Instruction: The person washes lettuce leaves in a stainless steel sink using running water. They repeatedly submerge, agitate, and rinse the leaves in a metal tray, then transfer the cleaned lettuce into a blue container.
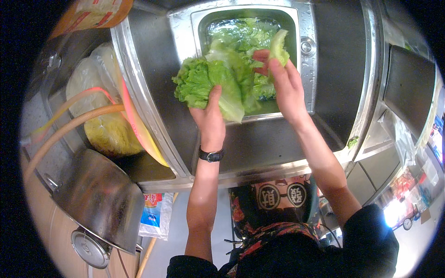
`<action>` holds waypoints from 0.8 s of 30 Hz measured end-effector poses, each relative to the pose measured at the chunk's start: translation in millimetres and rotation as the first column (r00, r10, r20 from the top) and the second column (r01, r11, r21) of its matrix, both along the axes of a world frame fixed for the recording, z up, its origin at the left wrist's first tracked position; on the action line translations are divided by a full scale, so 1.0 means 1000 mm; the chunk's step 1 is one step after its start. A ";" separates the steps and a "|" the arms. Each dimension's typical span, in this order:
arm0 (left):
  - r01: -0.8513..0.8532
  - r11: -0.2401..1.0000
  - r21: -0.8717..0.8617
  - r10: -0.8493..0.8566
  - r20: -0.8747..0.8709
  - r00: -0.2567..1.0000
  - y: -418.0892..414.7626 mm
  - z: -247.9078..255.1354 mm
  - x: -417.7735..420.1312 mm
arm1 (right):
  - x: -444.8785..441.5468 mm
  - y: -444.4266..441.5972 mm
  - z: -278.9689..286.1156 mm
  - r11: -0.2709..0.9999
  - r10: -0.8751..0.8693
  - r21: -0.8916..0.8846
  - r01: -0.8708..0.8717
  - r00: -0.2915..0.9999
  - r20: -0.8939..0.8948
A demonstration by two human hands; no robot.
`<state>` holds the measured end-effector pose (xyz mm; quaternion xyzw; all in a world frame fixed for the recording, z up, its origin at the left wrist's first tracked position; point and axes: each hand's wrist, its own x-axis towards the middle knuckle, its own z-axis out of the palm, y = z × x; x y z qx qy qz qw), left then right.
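My left hand (210,118) grips a head of leafy green lettuce (212,81) over the left front corner of a metal basin (298,24). Its frilly tops point left, and the pale leaf bases hang to the right, partly blurred. Pinched between the thumb and fingers of my right hand (286,87) is a pale green piece of lettuce leaf (279,47), raised above the basin's right side. Water and many loose lettuce leaves (243,34) fill the basin below both hands. The leaves directly beneath my hands are partly hidden.
The basin sits within a wide stainless steel sink (340,87). In the left compartment lie clear plastic bags (92,80) with yellowish contents, crossed by a tan hose (74,123) and a pink-yellow band (134,121). A metal sheet (100,194) leans at lower left.
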<state>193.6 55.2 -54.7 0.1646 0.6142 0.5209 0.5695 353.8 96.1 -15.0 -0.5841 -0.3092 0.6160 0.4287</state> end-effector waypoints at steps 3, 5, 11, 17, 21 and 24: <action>-0.026 1.000 -0.002 0.027 0.035 0.999 0.002 0.000 0.004 | -0.009 -0.008 0.002 0.863 0.202 0.284 -0.417 0.801 0.563; -0.117 0.988 -0.098 0.134 0.188 0.973 0.003 0.007 0.014 | -0.029 -0.023 -0.015 0.887 0.249 0.160 -0.433 0.740 0.624; -0.041 0.995 -0.094 0.059 0.196 0.979 -0.015 0.004 -0.001 | -0.042 -0.031 -0.006 0.649 0.370 0.153 -0.745 0.485 0.793; -0.063 0.963 -0.263 0.169 0.404 0.899 -0.030 -0.010 -0.034 | -0.026 -0.020 -0.025 0.955 0.173 -0.199 -0.221 0.957 -0.235; -0.066 0.933 -0.353 0.249 0.503 0.828 -0.044 -0.006 -0.043 | -0.017 -0.004 -0.033 0.808 0.238 -0.489 -0.327 0.942 -0.236; -0.028 0.926 -0.377 0.186 0.392 0.901 -0.049 -0.005 -0.058 | -0.006 -0.011 -0.041 0.916 0.162 -0.360 -0.178 0.984 -0.076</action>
